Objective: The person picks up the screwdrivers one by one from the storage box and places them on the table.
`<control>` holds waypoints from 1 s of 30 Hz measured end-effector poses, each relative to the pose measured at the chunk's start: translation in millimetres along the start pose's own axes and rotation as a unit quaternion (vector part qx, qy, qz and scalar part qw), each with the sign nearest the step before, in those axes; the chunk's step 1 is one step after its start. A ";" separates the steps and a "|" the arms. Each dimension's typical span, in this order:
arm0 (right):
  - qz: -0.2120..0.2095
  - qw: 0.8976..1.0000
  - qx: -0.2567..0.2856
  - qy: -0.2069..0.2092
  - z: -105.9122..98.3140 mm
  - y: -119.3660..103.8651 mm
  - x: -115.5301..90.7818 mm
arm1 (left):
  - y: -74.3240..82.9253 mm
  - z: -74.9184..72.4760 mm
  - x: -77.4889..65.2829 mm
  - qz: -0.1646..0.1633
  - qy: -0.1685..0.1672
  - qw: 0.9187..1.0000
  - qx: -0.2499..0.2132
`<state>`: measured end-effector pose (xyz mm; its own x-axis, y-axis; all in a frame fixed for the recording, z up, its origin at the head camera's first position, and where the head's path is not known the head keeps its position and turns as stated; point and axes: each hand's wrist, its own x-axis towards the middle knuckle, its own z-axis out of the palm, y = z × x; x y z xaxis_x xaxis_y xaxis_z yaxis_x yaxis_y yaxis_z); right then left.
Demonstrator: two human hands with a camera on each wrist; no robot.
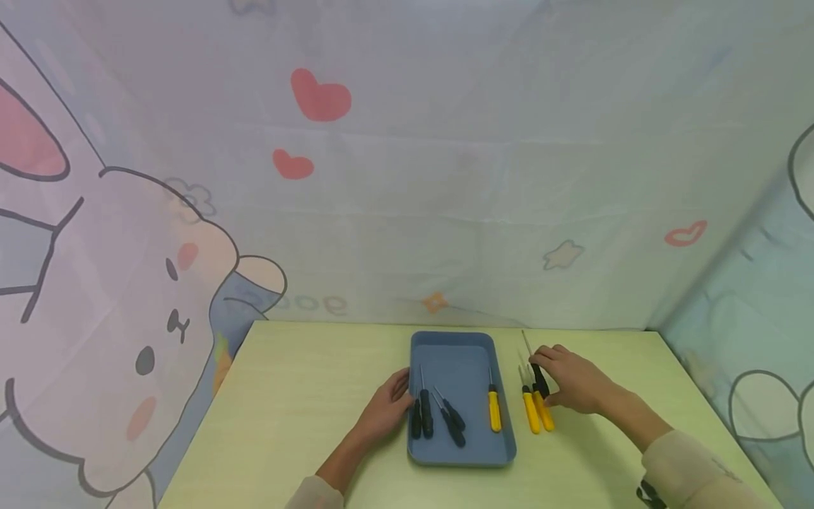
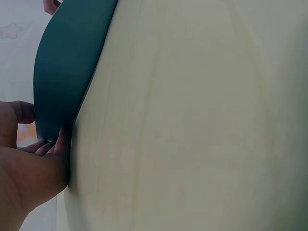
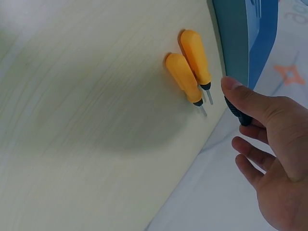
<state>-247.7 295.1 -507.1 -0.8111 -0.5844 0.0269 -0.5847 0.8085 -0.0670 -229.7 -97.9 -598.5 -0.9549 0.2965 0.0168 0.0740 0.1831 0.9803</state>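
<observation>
The blue-grey, rectangular, plastic-looking tray (image 1: 459, 360) sits on the pale yellow wood-grain tabletop (image 1: 305, 396); with handles in its near half lie four slim black-handled screwdrivers (image 1: 427, 415), left and centre, and one yellow-handled screwdriver (image 1: 494, 410) by its right wall. Your left hand (image 1: 384, 406) grips the tray's left rim, thumb at the edge, fingers against the outer wall. Just right of the tray, two yellow-handled drivers (image 3: 183, 77) lie side by side. Beyond their handles, your right hand (image 1: 575, 379) pinches a long-shafted black-handled driver (image 3: 236, 110); whether it is clear of the tabletop, I cannot tell. You seem to be picking it up; bringing it inward would call for clearing the yellow pair and the tray's right wall. Behind the tray hangs a pale printed cloth backdrop (image 1: 445, 212).
</observation>
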 end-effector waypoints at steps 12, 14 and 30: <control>0.005 1.000 0.000 -0.004 0.0 3.8 -7.8 | -0.3 -1.1 1.5 -0.005 0.005 1.000 0.001; 0.008 1.000 -0.003 -0.007 1.6 4.4 -9.3 | -1.5 -0.7 1.3 -0.005 0.004 1.000 0.001; 0.005 1.000 -0.013 -0.019 17.2 12.4 -16.2 | -0.9 -1.0 1.0 0.002 0.001 1.000 -0.013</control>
<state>-241.5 313.4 -525.6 -0.8164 -0.5773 -0.0120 -0.5765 0.8161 -0.0407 -231.0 -98.7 -599.2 -0.9551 0.2955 0.0206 0.0699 0.1573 0.9851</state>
